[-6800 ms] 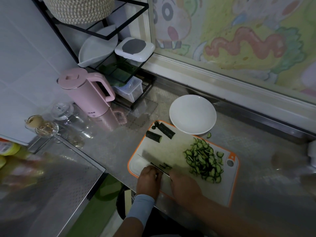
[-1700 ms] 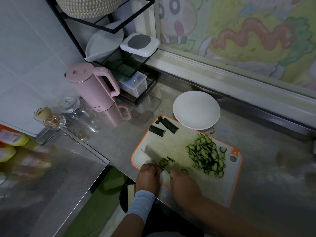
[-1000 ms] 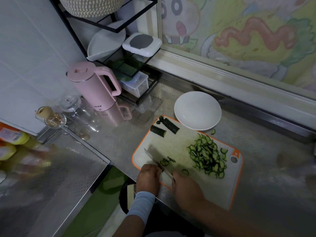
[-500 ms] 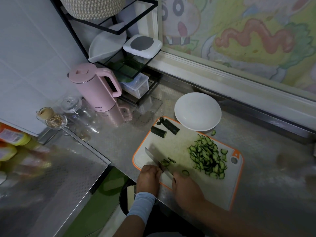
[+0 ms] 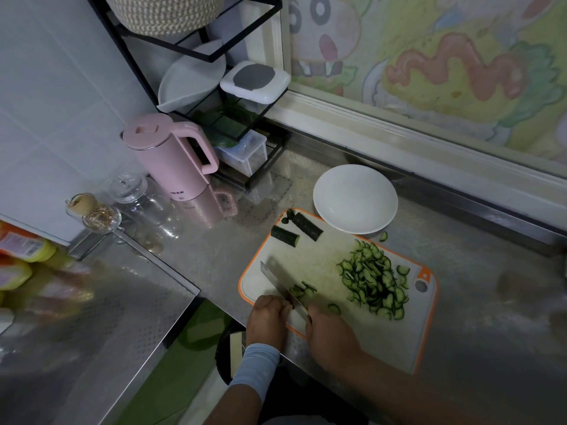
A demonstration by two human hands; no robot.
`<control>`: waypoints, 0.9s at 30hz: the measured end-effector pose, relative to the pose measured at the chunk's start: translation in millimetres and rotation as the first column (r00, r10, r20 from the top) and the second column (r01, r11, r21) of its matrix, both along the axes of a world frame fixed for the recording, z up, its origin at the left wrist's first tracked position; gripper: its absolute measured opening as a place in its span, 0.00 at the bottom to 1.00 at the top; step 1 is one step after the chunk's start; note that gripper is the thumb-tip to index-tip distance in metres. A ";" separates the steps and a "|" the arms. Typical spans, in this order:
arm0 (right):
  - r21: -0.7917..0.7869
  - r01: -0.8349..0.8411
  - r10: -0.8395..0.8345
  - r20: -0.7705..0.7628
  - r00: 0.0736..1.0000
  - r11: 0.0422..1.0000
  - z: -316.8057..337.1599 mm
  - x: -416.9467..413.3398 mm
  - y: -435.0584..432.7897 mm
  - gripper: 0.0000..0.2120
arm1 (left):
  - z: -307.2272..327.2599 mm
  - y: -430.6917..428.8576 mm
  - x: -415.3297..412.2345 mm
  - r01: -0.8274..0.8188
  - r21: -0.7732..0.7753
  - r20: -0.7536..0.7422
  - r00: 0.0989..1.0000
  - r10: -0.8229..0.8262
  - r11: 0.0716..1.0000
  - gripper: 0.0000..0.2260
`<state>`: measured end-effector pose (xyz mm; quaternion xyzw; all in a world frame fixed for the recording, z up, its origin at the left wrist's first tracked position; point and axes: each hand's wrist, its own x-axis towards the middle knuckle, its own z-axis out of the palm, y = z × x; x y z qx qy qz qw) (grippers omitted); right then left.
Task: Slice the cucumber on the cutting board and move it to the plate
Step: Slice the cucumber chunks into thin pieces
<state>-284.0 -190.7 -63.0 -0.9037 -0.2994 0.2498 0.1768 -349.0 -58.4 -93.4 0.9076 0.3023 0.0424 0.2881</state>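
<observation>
The person's right hand [image 5: 331, 335] had its grip closed around the handle of a knife [image 5: 282, 289], whose blade ran slantwise across the near left corner of the orange-rimmed cutting board [image 5: 319, 259]. The left hand [image 5: 267, 317], a pale blue cuff at its wrist, sat curled against the blade's left side. Its fingers hid whatever lay beneath, so I could not tell if that grip held anything. A few fresh slices [image 5: 303, 291] lay just right of the blade and one more [image 5: 333, 308] near the right hand. The big heap of cucumber slices [image 5: 374, 283] covered the board's right half. Two uncut cucumber chunks [image 5: 285, 236] waited at the far corner. The white plate [image 5: 355, 204] stood bare on the steel desk [image 5: 475, 302], touching the board's far edge, a stray slice [image 5: 383, 236] beside it.
</observation>
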 end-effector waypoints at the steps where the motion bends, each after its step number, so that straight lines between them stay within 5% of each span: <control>1: 0.002 -0.004 0.004 -0.005 1.000 1.000 -1.1 2.2 3.1 0.09 | -0.6 0.5 -0.5 0.005 0.002 0.001 1.000 -0.005 1.000 0.03; 7: 0.051 0.014 -0.012 -0.041 0.999 0.999 -0.1 19.8 6.7 0.08 | -1.2 -0.1 4.0 0.052 0.051 0.006 0.999 -0.052 0.997 0.03; 13: 0.111 0.097 -0.100 0.021 0.995 0.989 15.5 49.3 -19.8 0.10 | 17.9 -8.3 30.6 0.124 -0.155 -0.016 0.992 -0.128 0.980 0.07; 16: 0.112 0.001 -0.022 0.190 0.982 0.994 27.4 57.5 -29.2 0.11 | 34.0 3.6 34.8 -0.077 -0.197 0.035 0.996 0.085 0.977 0.10; 18: 0.091 -0.088 0.059 0.284 0.957 0.992 32.2 58.7 -34.8 0.11 | 47.7 18.7 31.2 -0.320 -0.173 0.208 0.912 0.353 0.931 0.12; 20: 0.042 -0.160 0.138 0.330 0.934 0.986 35.1 56.7 -37.8 0.10 | 61.9 34.8 27.2 -0.414 -0.155 0.360 0.822 0.441 0.897 0.10; 23: -0.007 -0.212 0.199 0.380 0.903 0.977 34.6 50.0 -39.8 0.09 | 68.3 46.2 29.6 -0.074 -0.026 0.346 0.935 0.078 0.997 0.07; 27: 0.008 -0.223 0.198 0.427 0.882 0.975 40.8 41.4 -33.7 0.07 | 58.2 40.5 43.4 0.405 -0.012 0.007 0.914 -0.405 0.914 0.17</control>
